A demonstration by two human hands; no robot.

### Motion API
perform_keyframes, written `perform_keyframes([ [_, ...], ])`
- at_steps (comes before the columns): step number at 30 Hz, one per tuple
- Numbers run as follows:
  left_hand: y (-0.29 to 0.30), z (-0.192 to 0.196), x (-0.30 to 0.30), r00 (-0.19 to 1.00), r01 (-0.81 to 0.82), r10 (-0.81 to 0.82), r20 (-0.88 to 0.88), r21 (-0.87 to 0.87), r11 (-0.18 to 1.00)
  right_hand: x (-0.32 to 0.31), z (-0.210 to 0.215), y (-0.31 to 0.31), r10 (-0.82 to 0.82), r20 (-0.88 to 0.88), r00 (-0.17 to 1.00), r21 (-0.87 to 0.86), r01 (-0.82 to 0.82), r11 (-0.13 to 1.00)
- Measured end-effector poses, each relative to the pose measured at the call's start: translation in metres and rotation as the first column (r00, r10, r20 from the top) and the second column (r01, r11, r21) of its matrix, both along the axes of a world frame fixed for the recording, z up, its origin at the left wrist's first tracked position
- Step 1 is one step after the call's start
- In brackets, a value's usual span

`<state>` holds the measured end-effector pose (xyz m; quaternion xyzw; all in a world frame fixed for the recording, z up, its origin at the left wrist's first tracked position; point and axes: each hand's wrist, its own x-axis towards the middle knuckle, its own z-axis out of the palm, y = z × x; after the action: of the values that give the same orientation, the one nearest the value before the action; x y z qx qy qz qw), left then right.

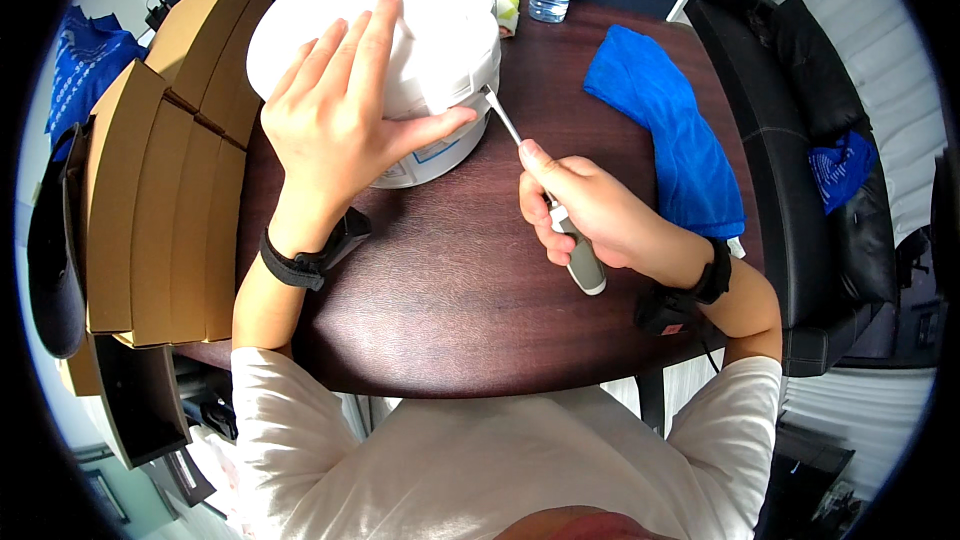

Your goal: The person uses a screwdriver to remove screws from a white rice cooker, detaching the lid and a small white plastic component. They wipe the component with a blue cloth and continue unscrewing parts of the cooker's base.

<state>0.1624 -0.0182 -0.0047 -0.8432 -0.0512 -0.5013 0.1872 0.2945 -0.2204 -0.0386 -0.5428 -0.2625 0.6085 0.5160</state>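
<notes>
While pressed flat, fingers spread, on the white rice cooker [440,30] at the worktop [450,280] rear: left hand [335,120]. Right hand [590,210] wrapped around a screwdriver [560,210], tip at the cooker's front edge. Bare surface toward the near rim; blue cloth [670,130] right, cardboard boxes [170,190] left.

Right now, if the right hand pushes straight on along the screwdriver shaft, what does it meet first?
The white rice cooker. The right hand grips a screwdriver whose tip already sits at the cooker's side, just beside the left hand thumb. Nothing lies between; exact contact depth is unclear.
</notes>
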Motion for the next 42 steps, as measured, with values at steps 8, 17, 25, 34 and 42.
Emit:
perform_keyframes([
  [8, -0.001, 0.001, 0.0, 1.0, -0.002, 0.002, -0.005, 0.004, 1.0, 0.024, -0.006, 0.007, -0.3, 0.95, 0.091, 0.301, 0.0, 0.954],
  [17, -0.001, 0.001, -0.001, 1.0, -0.002, 0.002, -0.004, 0.0, 1.0, 0.041, 0.013, 0.0, -0.402, 0.788, -0.466, 0.403, -0.103, 0.91],
  [25, -0.001, 0.001, -0.001, 1.0, -0.01, 0.01, -0.009, 0.005, 1.0, 0.033, 0.001, -0.004, -0.064, 0.527, 0.847, 0.006, 0.072, 0.997],
  [34, 0.0, 0.0, -0.001, 1.0, -0.01, 0.01, -0.008, 0.0, 1.0, 0.016, 0.007, 0.001, 0.007, 0.407, 0.913, -0.052, 0.015, 0.999],
  [42, -0.001, 0.0, -0.001, 1.0, -0.019, 0.019, -0.006, 0.001, 1.0, 0.016, 0.006, 0.0, -0.004, 0.445, 0.896, -0.047, 0.028, 0.998],
])
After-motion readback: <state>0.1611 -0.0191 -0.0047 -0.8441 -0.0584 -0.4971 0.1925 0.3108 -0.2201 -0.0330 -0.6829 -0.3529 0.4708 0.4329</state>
